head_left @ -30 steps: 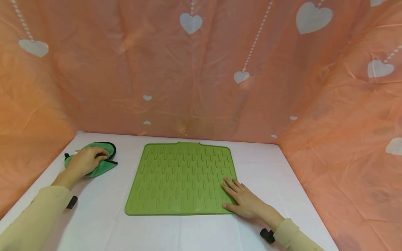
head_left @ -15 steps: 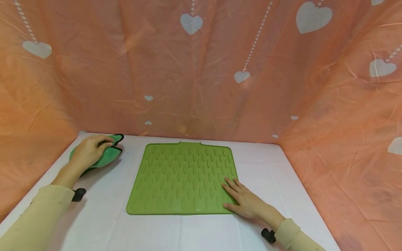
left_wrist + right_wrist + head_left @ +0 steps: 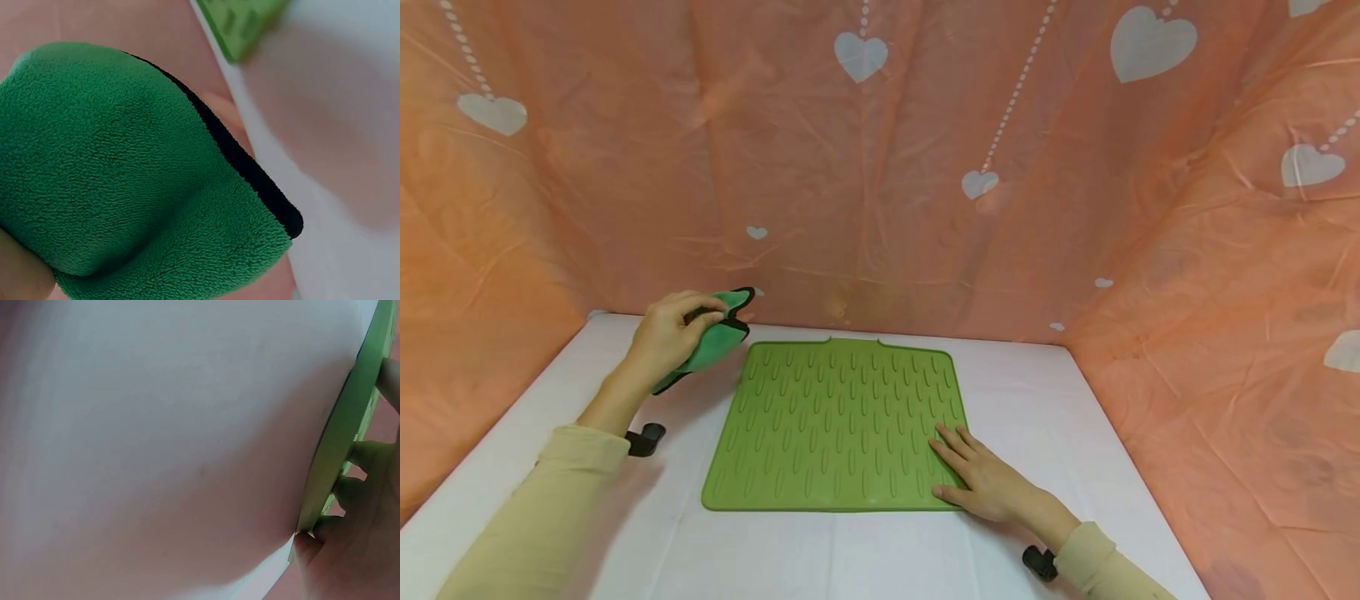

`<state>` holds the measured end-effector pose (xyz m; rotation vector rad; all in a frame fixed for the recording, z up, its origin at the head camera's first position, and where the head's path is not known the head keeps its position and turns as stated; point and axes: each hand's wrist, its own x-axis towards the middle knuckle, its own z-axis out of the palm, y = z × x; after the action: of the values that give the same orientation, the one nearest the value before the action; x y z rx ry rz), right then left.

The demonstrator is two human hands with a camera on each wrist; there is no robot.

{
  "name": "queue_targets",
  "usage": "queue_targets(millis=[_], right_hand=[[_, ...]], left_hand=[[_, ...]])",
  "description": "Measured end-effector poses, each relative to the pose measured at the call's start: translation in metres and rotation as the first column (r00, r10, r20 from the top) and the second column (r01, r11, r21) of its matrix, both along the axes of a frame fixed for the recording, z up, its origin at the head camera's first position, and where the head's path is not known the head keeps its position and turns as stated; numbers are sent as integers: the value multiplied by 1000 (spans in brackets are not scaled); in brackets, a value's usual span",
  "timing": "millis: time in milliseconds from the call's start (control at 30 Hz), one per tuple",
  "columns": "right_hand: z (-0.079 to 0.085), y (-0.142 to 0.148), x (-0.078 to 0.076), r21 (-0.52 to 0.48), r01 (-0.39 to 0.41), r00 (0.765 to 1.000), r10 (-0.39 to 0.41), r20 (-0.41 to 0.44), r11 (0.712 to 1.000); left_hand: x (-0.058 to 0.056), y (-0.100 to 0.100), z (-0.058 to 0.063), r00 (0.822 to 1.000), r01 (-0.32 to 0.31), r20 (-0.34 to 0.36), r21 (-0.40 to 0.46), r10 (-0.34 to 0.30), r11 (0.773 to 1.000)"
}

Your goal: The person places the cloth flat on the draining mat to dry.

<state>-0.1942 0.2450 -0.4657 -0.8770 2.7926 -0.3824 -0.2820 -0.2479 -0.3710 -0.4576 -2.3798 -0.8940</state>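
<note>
My left hand point(image 3: 670, 333) pinches a green towel point(image 3: 709, 348) with black edging, held up off the table left of the mat's far corner. Plush towel point(image 3: 125, 137) fills much of the left wrist view, with one fingertip point(image 3: 24, 272) at the lower left. Flat on the table lies a green rubbery mat point(image 3: 835, 425) with rows of raised oblong ridges and a small tab on its far edge. My right hand point(image 3: 981, 482) rests with spread fingers on the mat's near right corner. The right wrist view shows those fingers along the mat's side edge point(image 3: 340, 425).
A white cloth point(image 3: 760, 554) covers the table. Orange sheeting point(image 3: 910, 250) with pale hearts rises behind it and at both sides. Each wrist carries a small black device, such as the left one point(image 3: 646, 439).
My left hand has lifted the towel from the table's left side and carried it rightward and farther back, toward the mat. My right hand has stayed on the mat.
</note>
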Motion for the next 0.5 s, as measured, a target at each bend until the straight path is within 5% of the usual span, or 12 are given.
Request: queue_targets(millis=[233, 500], right_hand=[[0, 0, -1, 11, -2, 1000, 2, -6, 1000], [0, 0, 0, 7, 0, 1000, 0, -3, 1000]], left_hand=[[-8, 44, 3, 990, 121, -76, 20, -119, 992], [-8, 90, -1, 973, 227, -51, 18, -226, 974]])
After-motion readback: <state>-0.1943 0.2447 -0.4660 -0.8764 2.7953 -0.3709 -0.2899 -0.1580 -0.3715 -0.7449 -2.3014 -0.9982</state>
